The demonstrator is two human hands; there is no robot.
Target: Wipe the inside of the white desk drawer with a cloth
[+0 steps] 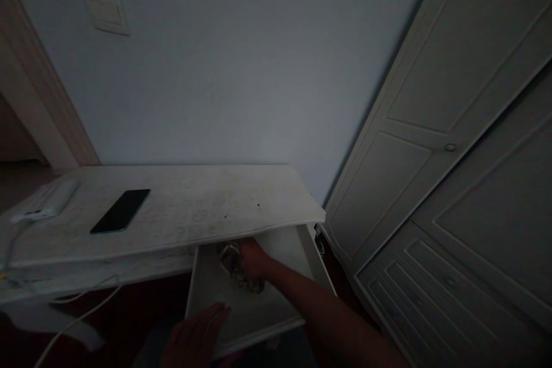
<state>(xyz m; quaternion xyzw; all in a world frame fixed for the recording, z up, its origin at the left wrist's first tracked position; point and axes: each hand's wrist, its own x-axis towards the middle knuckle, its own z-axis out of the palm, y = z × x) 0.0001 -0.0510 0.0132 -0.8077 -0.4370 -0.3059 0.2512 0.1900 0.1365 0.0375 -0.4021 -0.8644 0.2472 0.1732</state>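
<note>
A white drawer point(276, 326) is pulled out from beneath a white, stained tabletop point(172, 207). Inside it, toward the back left, my right hand point(252, 261) is closed around a crumpled patterned cloth point(245, 283). Part of the cloth is hidden by the hand, and it lies against or just over the drawer's bottom. At the drawer's front left corner, my left hand point(196, 333) has its fingers bent over the side wall, holding it. The lower part of this hand is dark and its thumb is hard to make out.
On the tabletop lie a dark phone point(121, 211) and a white box-like device point(49, 201) with a cable. A white cable point(81, 317) hangs below the table's left side. A large panelled wardrobe point(388, 184) stands close on the right; a pale wall point(241, 57) rises behind.
</note>
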